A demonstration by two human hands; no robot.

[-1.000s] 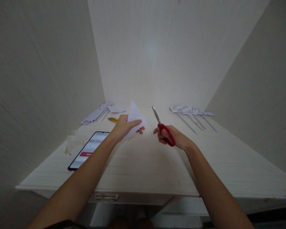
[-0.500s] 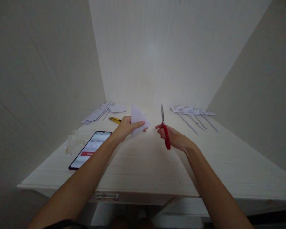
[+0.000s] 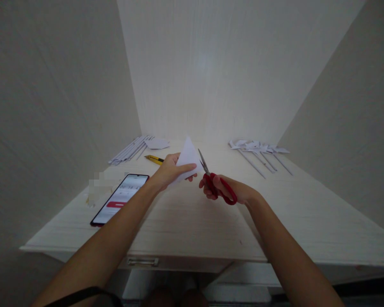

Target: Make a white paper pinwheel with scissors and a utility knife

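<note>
My left hand pinches a folded white paper triangle, thumb in front and fingers behind, with one point upward. In my right hand is a pair of red-handled scissors. Their blades are parted and point up and left, close to the right corner of the paper; whether they touch it I cannot tell. Both hands are held above the middle of the desk. Beyond my left wrist lies a yellow cutter knife, partly hidden by that hand.
A phone showing a timer lies left, partly under my forearm. Rolled paper sticks and flat paper pieces lie at the back left. Paper pinwheels on sticks lie at the back right. Walls enclose the white desk on three sides.
The scissors have opened, tilted to the left and come up to the paper. My left hand has turned the paper so its point leans further right.
</note>
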